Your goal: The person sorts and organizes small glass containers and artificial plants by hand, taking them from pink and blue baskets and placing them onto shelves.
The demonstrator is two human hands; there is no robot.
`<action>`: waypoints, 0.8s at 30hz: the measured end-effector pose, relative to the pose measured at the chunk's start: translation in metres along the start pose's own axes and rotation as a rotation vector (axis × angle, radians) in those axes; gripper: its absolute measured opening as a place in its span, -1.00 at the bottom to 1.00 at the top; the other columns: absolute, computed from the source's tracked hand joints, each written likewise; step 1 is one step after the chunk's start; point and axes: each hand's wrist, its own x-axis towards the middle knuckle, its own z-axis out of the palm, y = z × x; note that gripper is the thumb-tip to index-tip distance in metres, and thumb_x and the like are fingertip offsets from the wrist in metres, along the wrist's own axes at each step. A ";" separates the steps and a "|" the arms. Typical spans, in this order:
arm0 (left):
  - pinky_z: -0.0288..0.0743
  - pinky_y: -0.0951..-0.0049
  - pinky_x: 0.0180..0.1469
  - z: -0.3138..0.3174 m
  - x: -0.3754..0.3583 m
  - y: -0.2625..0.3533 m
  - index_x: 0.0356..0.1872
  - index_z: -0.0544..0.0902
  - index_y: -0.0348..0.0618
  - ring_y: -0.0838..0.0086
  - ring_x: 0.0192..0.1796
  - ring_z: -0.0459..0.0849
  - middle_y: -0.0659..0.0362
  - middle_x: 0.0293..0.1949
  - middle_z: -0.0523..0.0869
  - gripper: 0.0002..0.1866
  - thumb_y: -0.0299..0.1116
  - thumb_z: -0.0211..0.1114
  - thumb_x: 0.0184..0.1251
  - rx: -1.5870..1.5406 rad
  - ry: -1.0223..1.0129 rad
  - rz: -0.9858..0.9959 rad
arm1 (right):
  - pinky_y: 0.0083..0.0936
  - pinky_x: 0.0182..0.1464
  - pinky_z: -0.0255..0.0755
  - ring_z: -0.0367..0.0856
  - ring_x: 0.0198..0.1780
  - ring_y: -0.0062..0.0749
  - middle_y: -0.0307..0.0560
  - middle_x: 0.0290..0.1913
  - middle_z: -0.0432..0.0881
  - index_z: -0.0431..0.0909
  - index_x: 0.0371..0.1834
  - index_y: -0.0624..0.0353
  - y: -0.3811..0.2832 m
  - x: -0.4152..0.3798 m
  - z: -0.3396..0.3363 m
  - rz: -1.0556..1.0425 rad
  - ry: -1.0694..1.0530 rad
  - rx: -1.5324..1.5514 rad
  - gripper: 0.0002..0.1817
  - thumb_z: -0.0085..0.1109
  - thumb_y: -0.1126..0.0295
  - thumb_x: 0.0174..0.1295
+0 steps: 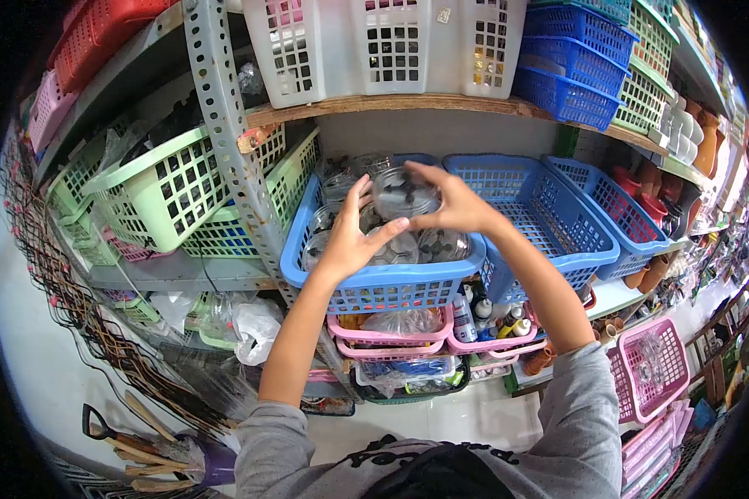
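Note:
A clear round plastic jar (pixel 405 193) is in my right hand (pixel 460 205), its fingers at the far rim and its thumb near the lower side. Just left of the jar, my left hand (pixel 351 237) is open, fingers raised and thumb reaching across toward the right thumb. Both hands are over a blue plastic basket (pixel 374 279) on the shelf. Inside it lie several more clear round containers (pixel 443 244), partly hidden by my hands.
Another blue basket (pixel 549 195) stands to the right. Left of the metal post (pixel 220 108) are light green baskets (pixel 162 187). Overhead, a wooden shelf (pixel 424 103) holds a white basket (pixel 391 50). Pink baskets (pixel 391 341) sit below, one with bottles (pixel 464 320).

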 end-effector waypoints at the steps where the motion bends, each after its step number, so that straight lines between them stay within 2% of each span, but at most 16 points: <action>1: 0.24 0.21 0.31 0.000 0.000 -0.003 0.36 0.13 -0.25 0.09 0.31 0.36 -0.17 0.30 0.31 -0.09 -0.04 0.42 0.11 0.001 0.001 0.000 | -0.32 0.27 0.30 0.44 0.24 -0.07 0.28 0.21 0.43 0.20 0.33 0.41 0.005 0.001 -0.006 0.037 0.021 -0.080 0.03 0.50 0.19 -0.26; 2: 0.25 0.19 0.30 0.001 0.001 -0.004 0.35 0.16 -0.27 0.09 0.30 0.38 -0.17 0.29 0.33 -0.11 -0.06 0.42 0.11 0.110 -0.010 -0.018 | -0.29 0.29 0.26 0.37 0.28 0.03 0.33 0.24 0.38 0.21 0.33 0.40 0.012 0.002 -0.010 0.086 0.041 -0.128 0.07 0.51 0.12 -0.32; 3: 0.26 0.18 0.30 0.002 0.002 -0.004 0.33 0.19 -0.29 0.08 0.29 0.39 -0.17 0.27 0.35 -0.13 -0.08 0.43 0.11 0.218 -0.021 -0.037 | -0.29 0.29 0.26 0.37 0.28 0.03 0.33 0.24 0.38 0.21 0.33 0.40 0.021 0.003 -0.013 0.085 0.039 -0.129 0.07 0.51 0.12 -0.32; 5: 0.27 0.16 0.29 0.002 0.000 -0.004 0.29 0.25 -0.33 0.04 0.27 0.41 -0.19 0.24 0.39 -0.18 -0.03 0.39 0.12 0.333 -0.051 0.012 | -0.23 0.33 0.20 0.29 0.32 0.10 0.39 0.25 0.34 0.21 0.32 0.40 0.029 0.005 -0.016 0.193 -0.032 -0.374 0.12 0.50 0.06 -0.38; 6: 0.26 0.17 0.30 0.002 0.000 -0.004 0.28 0.28 -0.34 0.02 0.28 0.40 -0.20 0.24 0.39 -0.19 0.00 0.37 0.14 0.417 -0.144 -0.035 | -0.22 0.37 0.14 0.22 0.35 0.16 0.45 0.27 0.28 0.21 0.33 0.37 0.028 0.005 -0.020 0.238 -0.125 -0.367 0.14 0.47 0.04 -0.41; 7: 0.26 0.17 0.30 0.003 0.000 -0.003 0.26 0.30 -0.35 0.00 0.28 0.40 -0.22 0.23 0.40 -0.19 0.04 0.34 0.15 0.500 -0.238 -0.081 | -0.22 0.37 0.14 0.22 0.35 0.16 0.45 0.27 0.28 0.21 0.33 0.37 0.027 0.006 -0.019 0.241 -0.127 -0.367 0.14 0.47 0.04 -0.41; 9: 0.24 0.18 0.31 0.001 0.000 -0.002 0.24 0.35 -0.36 -0.02 0.28 0.39 -0.25 0.21 0.42 -0.20 0.11 0.28 0.17 0.504 -0.285 -0.097 | -0.24 0.38 0.12 0.21 0.35 0.19 0.47 0.28 0.26 0.18 0.36 0.34 0.028 0.007 -0.016 0.314 -0.275 -0.419 0.13 0.45 0.06 -0.40; 12: 0.20 0.16 0.33 0.001 0.000 -0.003 0.21 0.39 -0.38 -0.02 0.29 0.39 -0.27 0.20 0.44 -0.20 0.15 0.24 0.18 0.509 -0.298 -0.108 | -0.24 0.38 0.12 0.20 0.35 0.22 0.46 0.29 0.25 0.17 0.37 0.31 0.032 0.009 -0.013 0.294 -0.317 -0.389 0.12 0.44 0.06 -0.36; 15: 0.15 0.16 0.35 0.002 0.000 -0.007 0.19 0.41 -0.40 -0.01 0.29 0.40 -0.27 0.17 0.47 -0.19 0.20 0.19 0.19 0.543 -0.355 -0.125 | -0.24 0.37 0.14 0.20 0.35 0.21 0.43 0.29 0.26 0.16 0.37 0.29 0.042 0.005 -0.009 0.183 -0.242 -0.380 0.10 0.44 0.00 -0.29; 18: 0.08 0.17 0.37 0.003 0.000 -0.007 0.19 0.42 -0.39 0.01 0.29 0.40 -0.27 0.15 0.49 -0.18 0.23 0.15 0.19 0.554 -0.368 -0.134 | -0.23 0.37 0.13 0.20 0.35 0.19 0.41 0.31 0.23 0.15 0.38 0.27 0.039 0.001 -0.010 0.156 -0.165 -0.312 0.09 0.42 -0.09 -0.21; 21: 0.05 0.18 0.38 0.003 0.000 -0.005 0.20 0.42 -0.39 0.02 0.29 0.40 -0.27 0.14 0.50 -0.17 0.25 0.13 0.20 0.564 -0.382 -0.152 | -0.20 0.38 0.12 0.19 0.36 0.20 0.42 0.32 0.20 0.14 0.39 0.26 0.040 0.003 -0.012 0.236 -0.294 -0.336 0.09 0.38 -0.15 -0.16; 24: 0.03 0.18 0.39 0.004 0.000 -0.006 0.20 0.41 -0.39 0.01 0.29 0.40 -0.27 0.15 0.49 -0.16 0.25 0.13 0.19 0.558 -0.387 -0.163 | -0.17 0.37 0.12 0.20 0.36 0.21 0.44 0.32 0.19 0.13 0.40 0.26 0.042 -0.001 -0.008 0.201 -0.230 -0.314 0.08 0.37 -0.15 -0.13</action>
